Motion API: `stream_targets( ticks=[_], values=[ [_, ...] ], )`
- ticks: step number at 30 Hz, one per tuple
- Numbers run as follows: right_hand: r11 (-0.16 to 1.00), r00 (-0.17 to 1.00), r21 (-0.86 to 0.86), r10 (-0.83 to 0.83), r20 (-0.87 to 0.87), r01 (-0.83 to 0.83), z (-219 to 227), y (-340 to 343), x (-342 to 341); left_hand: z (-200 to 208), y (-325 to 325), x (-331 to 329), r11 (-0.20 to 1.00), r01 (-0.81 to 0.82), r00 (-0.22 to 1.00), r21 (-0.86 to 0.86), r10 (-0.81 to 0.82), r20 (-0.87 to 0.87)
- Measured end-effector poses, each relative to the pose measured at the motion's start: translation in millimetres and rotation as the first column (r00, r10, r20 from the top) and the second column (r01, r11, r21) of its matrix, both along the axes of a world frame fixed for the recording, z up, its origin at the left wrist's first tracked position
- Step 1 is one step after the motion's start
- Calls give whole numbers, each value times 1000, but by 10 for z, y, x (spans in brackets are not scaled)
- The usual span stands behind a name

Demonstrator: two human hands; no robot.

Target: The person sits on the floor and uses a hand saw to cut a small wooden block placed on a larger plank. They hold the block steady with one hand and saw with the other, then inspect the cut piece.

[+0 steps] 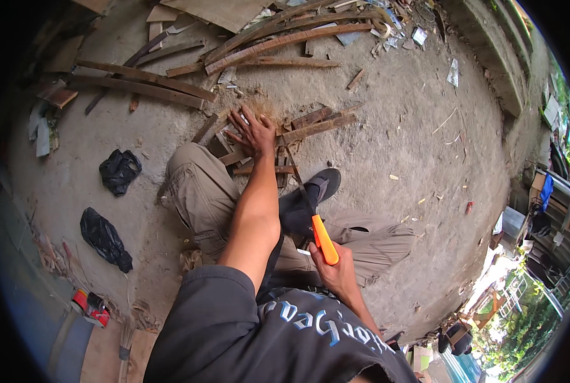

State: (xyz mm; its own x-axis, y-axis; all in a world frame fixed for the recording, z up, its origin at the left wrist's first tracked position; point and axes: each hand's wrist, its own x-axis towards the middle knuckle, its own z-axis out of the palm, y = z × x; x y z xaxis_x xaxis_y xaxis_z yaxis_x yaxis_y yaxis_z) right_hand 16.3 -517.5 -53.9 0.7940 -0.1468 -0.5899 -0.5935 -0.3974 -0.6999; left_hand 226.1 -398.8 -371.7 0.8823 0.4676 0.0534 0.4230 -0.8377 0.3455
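My right hand is wrapped round the orange handle of a handsaw. The saw's narrow dark blade slants up and left across my foot to the wood near my left hand. With fingers spread, my left hand lies palm down on short wooden pieces, pressing from above. Right beside its wrist, a wooden strip points off to the right, at the blade's far end. Whether the teeth touch the wood, I cannot tell. A dark shoe is on my foot just right of the blade.
Long curved wooden strips lie across the far ground, and more planks at far left. Two black plastic bags sit on the left. Concrete steps rise at far right. A red can stands at lower left.
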Motion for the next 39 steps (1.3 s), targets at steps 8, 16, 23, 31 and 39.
stream_targets(
  ticks=[8,16,23,31,39],
  values=[
    [995,1000,-102,18,-10,-19,199,-39,198,103,46,56,1000,-8,996,-3,8,-91],
    [993,998,-115,28,-56,-34,-198,22,586,80,2,2,999,49,992,-4,-49,-115],
    [996,998,-61,69,-2,-69,-338,97,466,82,-34,101,998,27,995,-50,-31,-96],
    [982,986,-94,-163,21,165,-731,-355,4,53,-35,57,999,6,994,-53,-12,-108],
    [977,997,-208,46,56,-34,-426,-67,493,83,-25,183,997,-45,999,59,46,-20]
  ],
)
